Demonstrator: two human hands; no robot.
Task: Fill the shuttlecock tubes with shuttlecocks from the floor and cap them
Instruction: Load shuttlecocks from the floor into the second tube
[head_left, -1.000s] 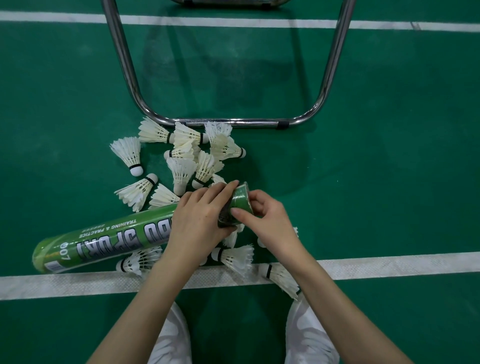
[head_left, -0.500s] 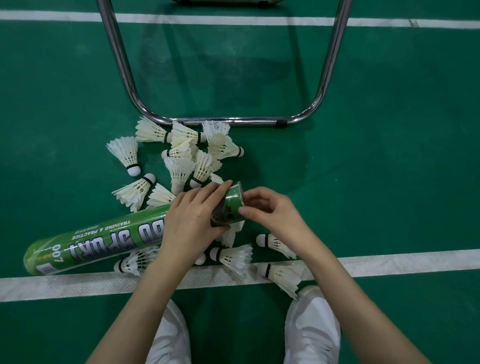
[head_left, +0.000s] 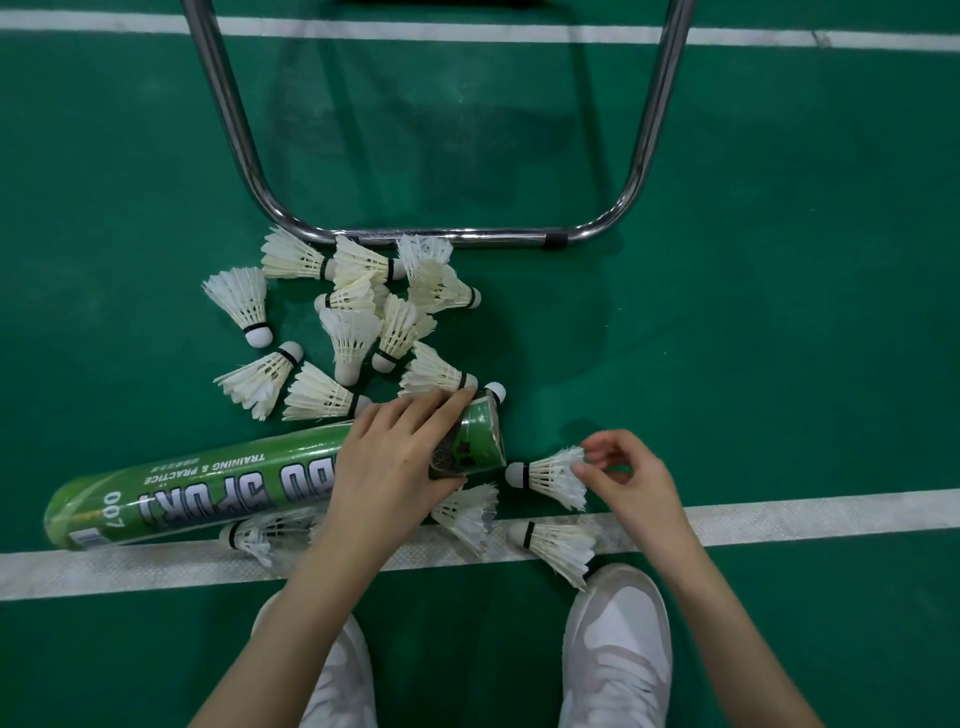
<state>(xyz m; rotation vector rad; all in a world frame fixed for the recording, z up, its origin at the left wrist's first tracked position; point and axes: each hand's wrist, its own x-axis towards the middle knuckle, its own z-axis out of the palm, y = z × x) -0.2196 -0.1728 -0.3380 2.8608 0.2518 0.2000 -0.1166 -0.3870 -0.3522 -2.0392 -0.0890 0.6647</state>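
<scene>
Left hand grips tube; right hand pinches shuttlecock (feathers).

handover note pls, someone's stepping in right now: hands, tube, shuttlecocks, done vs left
Left hand grips the green tube near its open end, tube lying on the floor.
Right hand pinches the feathers of a shuttlecock just beside the tube's opening, cork toward it.
Done: can't tell how many are inside.
Left: insert this one, collect the loose pile beyond the tube and those by the white line, then cap. No cap in view.
</scene>
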